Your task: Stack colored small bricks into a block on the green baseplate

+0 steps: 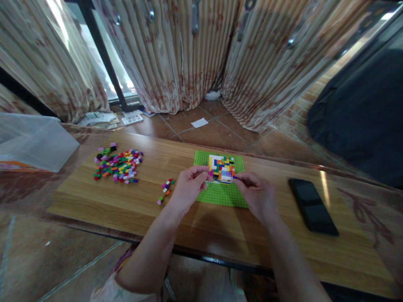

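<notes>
Inspected between both hands: green baseplate (222, 196), flat on wooden tabletop (126, 205), bearing a tight multicoloured brick patch (223, 167) over its farther portion. Left hand (189, 186) at the left side of the patch, thumb and forefinger drawn together beside a magenta brick (210, 173); whether gripped or merely touched, cannot tell. Right hand (258, 195) at the near-right corner of the patch, thumb and forefinger pinching a small purple brick (235, 177). Just left of the left hand, a small cluster of loose bricks (166, 186); well farther left, a larger mixed brick pile (121, 165). Beyond that pile, leftward, a translucent bin (34, 140). Right of the right hand, well apart from it, a black phone (313, 206), flat, dark-screened. Past both hands, on floor tiles (220, 131), a white sheet (199, 122); farther out, striped curtains (163, 63).
</notes>
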`<state>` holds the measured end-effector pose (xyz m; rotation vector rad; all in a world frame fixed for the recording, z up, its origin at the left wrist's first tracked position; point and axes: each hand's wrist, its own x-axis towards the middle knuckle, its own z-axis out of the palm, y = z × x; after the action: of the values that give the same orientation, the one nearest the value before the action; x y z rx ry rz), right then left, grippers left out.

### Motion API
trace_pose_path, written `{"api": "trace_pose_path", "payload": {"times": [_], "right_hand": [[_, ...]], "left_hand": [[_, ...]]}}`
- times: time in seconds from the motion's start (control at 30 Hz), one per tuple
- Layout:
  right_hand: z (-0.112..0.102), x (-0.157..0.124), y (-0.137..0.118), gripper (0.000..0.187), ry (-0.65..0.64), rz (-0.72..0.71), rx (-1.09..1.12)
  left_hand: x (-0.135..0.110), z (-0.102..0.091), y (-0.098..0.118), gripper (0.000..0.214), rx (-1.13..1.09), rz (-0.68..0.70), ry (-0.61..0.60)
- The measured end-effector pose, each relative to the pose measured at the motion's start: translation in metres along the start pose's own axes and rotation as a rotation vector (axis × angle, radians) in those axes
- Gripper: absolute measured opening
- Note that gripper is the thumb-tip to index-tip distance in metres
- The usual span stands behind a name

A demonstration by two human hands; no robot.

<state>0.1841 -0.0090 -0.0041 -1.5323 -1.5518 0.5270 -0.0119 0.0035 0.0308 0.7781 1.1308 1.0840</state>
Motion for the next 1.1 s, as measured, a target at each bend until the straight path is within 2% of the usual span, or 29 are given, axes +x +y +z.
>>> {"api": "trace_pose_path", "payload": {"times": [0.37,0.7,0.9,1.1], "right_hand": [[-0.001,0.000,-0.004,0.015,0.016,0.008,-0.001],[0.006,0.007,-0.004,0.017,0.061,0.150,0.227],[0.010,0.012,-0.005,0.025,0.042,0.325,0.500],[0.011,0.014,-0.006,0.032,0.041,0.444,0.617]], "left_hand": [[0.001,0.000,0.000,0.019,0.011,-0.003,0.000],[0.001,-0.001,-0.001,0.019,0.028,0.002,-0.003],[0.002,0.000,-0.002,0.020,0.023,0.002,-0.005],[0.002,0.001,-0.003,0.020,0.018,-0.010,0.001]]}}
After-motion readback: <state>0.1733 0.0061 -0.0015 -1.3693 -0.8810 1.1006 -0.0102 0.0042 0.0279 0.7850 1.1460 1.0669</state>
